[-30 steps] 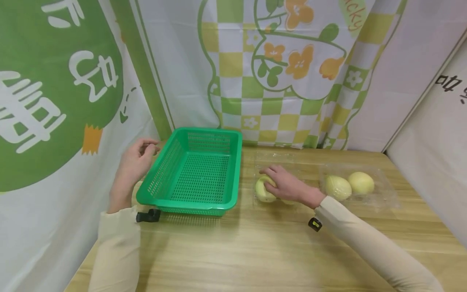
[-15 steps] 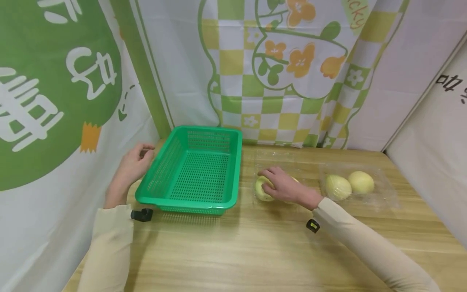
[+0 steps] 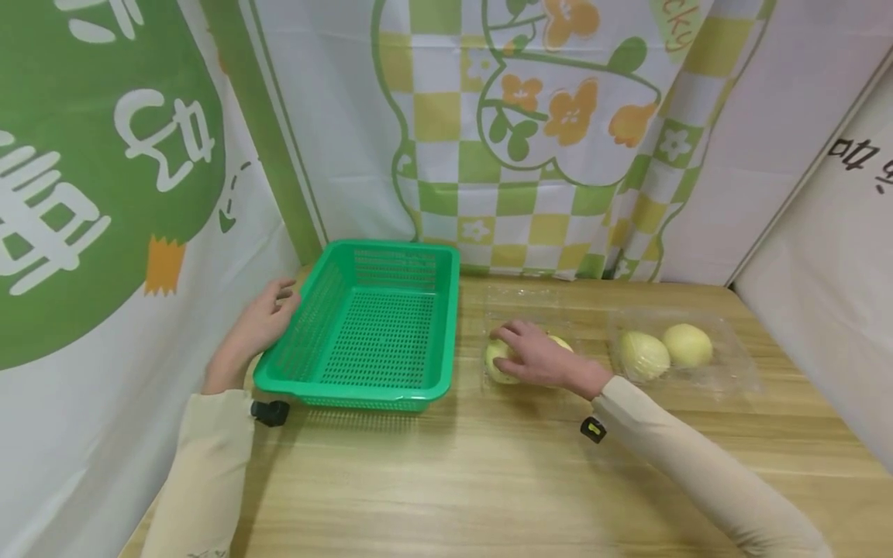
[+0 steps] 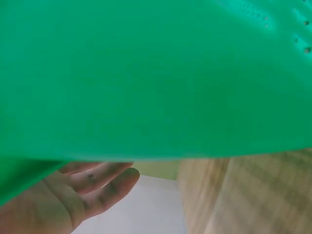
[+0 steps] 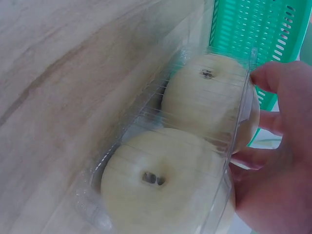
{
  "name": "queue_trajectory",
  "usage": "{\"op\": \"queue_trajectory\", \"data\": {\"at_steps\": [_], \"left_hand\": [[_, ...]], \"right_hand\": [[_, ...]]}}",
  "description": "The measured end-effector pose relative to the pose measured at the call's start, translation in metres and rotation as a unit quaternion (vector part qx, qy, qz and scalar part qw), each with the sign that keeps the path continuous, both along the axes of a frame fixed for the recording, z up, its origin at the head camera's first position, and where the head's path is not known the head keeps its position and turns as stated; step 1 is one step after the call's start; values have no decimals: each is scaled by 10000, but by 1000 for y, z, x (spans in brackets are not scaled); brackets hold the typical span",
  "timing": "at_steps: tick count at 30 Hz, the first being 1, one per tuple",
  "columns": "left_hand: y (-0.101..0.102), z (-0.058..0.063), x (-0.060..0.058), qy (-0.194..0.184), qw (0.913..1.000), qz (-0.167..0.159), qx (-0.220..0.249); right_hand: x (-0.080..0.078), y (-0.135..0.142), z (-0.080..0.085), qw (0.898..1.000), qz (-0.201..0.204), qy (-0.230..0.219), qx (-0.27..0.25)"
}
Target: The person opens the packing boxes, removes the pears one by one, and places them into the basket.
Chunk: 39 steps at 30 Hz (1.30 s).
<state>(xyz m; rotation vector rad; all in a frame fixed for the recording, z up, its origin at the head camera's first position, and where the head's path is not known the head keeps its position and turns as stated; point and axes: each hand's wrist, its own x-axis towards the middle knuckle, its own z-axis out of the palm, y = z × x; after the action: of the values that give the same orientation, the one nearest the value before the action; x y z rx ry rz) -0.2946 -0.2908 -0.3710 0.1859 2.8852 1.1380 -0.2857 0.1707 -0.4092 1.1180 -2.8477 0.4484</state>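
My left hand [image 3: 261, 318] is beside the left rim of the green plastic basket [image 3: 453, 325], its fingertips right at the rim. Its fingers look loosely bent in the left wrist view, partly hidden behind the basket's green wall [image 4: 156, 97]. On the right, my right hand [image 3: 533, 353] curls its thumb and fingers round one round pale yellow fruit [image 5: 209, 92]. That fruit sits in a clear plastic box with a second fruit [image 5: 165, 180] alongside. In the head view my hand partly covers both.
Farther right on the wooden table [image 3: 446, 480], another clear plastic box [image 3: 732, 364] holds two pale yellow fruits [image 3: 687, 346]. A patterned curtain [image 3: 516, 209] hangs at the table's back edge. Printed cloth walls stand on both sides.
My left hand has come up to the basket's rim from slightly left of it. My right hand has stayed at the same fruit, and a little more of the second fruit shows.
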Motion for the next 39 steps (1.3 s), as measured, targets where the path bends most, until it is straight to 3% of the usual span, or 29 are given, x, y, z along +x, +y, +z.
{"op": "queue_trajectory", "data": {"at_steps": [9,25,39], "left_hand": [[2,-12,-8,67,9999,-148,46],[2,-15,-9,-56,9992,-269,-274],[3,-14,-8,-79,9991,-252,-330]], "right_hand": [[-4,-5,1,9987,-150,-318,369],[-14,-14,1,9937,-509,-760,649],[-18,-16,-10,9943,-547,-394,821]]}}
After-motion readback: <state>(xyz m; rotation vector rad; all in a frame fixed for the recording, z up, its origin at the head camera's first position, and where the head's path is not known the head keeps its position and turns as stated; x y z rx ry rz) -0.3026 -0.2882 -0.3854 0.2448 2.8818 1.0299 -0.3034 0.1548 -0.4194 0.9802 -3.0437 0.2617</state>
